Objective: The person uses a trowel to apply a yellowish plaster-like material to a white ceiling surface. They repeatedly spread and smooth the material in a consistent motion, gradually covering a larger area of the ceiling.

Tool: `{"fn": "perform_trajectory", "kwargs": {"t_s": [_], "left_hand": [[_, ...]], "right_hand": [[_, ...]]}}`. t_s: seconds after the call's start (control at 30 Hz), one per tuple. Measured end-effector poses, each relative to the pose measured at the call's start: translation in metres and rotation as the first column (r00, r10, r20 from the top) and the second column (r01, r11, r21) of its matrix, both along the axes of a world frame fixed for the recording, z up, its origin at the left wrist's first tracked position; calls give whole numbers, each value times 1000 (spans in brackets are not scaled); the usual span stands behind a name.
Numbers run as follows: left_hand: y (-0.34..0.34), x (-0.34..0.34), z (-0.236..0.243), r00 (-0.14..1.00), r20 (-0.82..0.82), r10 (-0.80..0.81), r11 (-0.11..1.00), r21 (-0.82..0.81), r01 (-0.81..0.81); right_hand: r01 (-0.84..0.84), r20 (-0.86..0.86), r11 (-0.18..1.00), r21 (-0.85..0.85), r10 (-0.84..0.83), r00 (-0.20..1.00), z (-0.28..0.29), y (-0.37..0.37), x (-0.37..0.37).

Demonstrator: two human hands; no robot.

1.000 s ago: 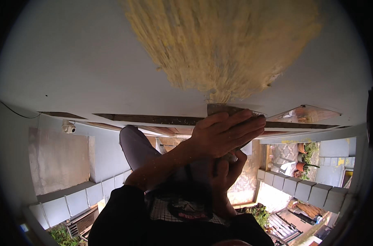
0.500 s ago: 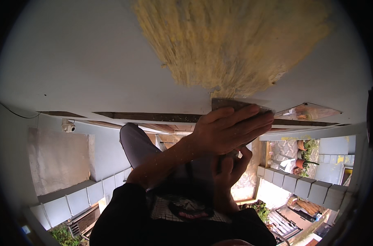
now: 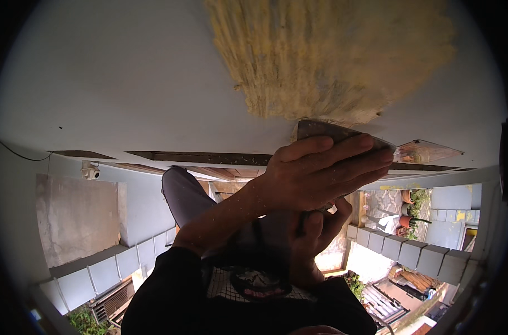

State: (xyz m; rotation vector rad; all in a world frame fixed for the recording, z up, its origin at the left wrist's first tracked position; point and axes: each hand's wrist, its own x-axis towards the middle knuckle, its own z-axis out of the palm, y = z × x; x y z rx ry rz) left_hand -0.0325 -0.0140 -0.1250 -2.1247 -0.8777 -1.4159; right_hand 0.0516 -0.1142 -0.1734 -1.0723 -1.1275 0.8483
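A wide flat scraper (image 3: 322,129) with a dark blade meets a pale grey painted surface, its edge at the lower end of a streaked, rough yellow patch (image 3: 321,61). My left hand (image 3: 329,167) lies across the blade, fingers stretched out flat and pressed on it. Below it, my right hand (image 3: 324,226) is closed around the scraper's handle, which is mostly hidden by the hands. Small specks show against my left forearm.
A long dark slot (image 3: 209,158) runs along the surface's near edge. To the right sits a shiny four-cornered piece (image 3: 430,152). A small white camera (image 3: 90,170) is at the left. Pale block ledges (image 3: 413,248), potted plants (image 3: 406,222) and stacked wood (image 3: 413,279) lie beyond.
Both hands and the scraper have shifted right and slightly up along the patch's lower edge. The yellow patch appears a little further right in view.
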Motion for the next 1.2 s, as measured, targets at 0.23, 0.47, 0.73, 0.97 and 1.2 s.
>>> {"fn": "perform_trajectory", "kwargs": {"t_s": [0.23,0.47,0.73,0.97,1.2], "left_hand": [[-1,6,-6,1000,-11,8,1000,-22,-8],[4,4,5,1000,-11,8,1000,-8,-9],[5,5,4,999,12,46,999,20,-46],[2,5,0,999,7,45,999,13,-45],[1,8,-5,999,46,12,1000,-2,-12]], "right_hand": [[125,234,992,4,-122,965,-18,-5,6],[162,199,959,232,-209,957,-7,19,3],[115,-139,992,-48,-120,983,17,4,-8],[132,47,988,85,-136,990,-14,4,5],[124,44,992,-19,-123,991,13,5,-4]]}}
